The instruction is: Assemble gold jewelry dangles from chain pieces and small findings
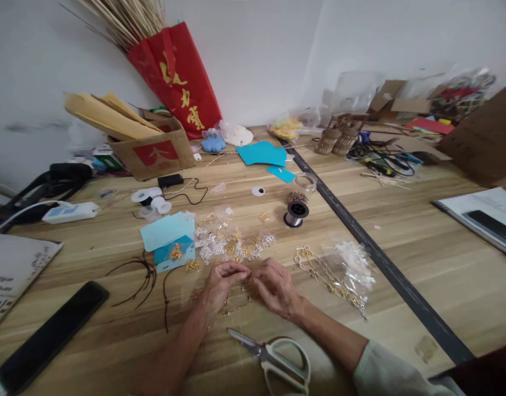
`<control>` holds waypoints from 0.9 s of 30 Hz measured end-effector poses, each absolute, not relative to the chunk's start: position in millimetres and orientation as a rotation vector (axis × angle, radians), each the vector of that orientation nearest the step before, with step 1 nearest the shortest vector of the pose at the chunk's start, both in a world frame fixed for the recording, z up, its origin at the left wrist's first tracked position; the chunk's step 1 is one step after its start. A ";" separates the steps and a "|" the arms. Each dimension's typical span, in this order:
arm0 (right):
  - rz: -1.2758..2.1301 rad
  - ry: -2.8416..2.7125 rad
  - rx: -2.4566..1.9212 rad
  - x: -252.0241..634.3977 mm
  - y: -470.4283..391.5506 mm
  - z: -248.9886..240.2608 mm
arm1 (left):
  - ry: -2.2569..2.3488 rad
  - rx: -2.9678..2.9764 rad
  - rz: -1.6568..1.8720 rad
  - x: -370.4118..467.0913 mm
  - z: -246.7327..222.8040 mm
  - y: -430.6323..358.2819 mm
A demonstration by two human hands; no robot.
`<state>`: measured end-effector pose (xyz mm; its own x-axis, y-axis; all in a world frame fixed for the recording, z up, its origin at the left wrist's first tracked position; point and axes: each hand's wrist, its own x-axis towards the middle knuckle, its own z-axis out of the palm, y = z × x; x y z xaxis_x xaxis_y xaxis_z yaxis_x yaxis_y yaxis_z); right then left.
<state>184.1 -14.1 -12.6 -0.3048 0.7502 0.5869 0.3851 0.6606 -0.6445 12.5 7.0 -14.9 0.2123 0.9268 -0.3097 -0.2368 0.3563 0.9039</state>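
Observation:
My left hand (220, 283) pinches a tiny item between thumb and forefinger, too small to name. Just right of it, my right hand (278, 289) has its fingers bent and closed at the same spot, nearly touching the left fingertips. A thin gold chain (236, 308) lies on the table below the hands. Beyond them are piles of silver beads (212, 247) and gold beads (192, 265). Open-bladed or not, the scissors (273, 357) rest nearest the front edge. More chains (327, 280) lie to the right, beside a clear plastic bag (354, 269).
A wire spool (295, 214) stands past the beads. Blue cards (168, 231) and black cords (148, 275) lie left, near a black phone (50, 335). A cardboard box (154, 157) and red bag (179, 77) stand behind. A dark strip (360, 236) crosses the table at right.

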 end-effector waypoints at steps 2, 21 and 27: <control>0.462 -1.928 -0.891 183.9 -14.0 -13.5 | 1.028 0.832 0.954 12.4 -15.9 7.0; 0.392 -1.953 -0.908 182.5 -12.0 -15.9 | 1.025 0.905 0.947 11.3 -19.4 6.2; 0.390 -1.956 -0.906 182.3 -11.6 -15.2 | 1.046 0.947 0.952 11.2 -20.4 5.5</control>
<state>182.3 -11.6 -15.2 -0.3110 0.7285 0.6103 0.4386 0.6797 -0.5879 11.2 5.5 -20.4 0.2192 0.9411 -0.2573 -0.1677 0.2962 0.9403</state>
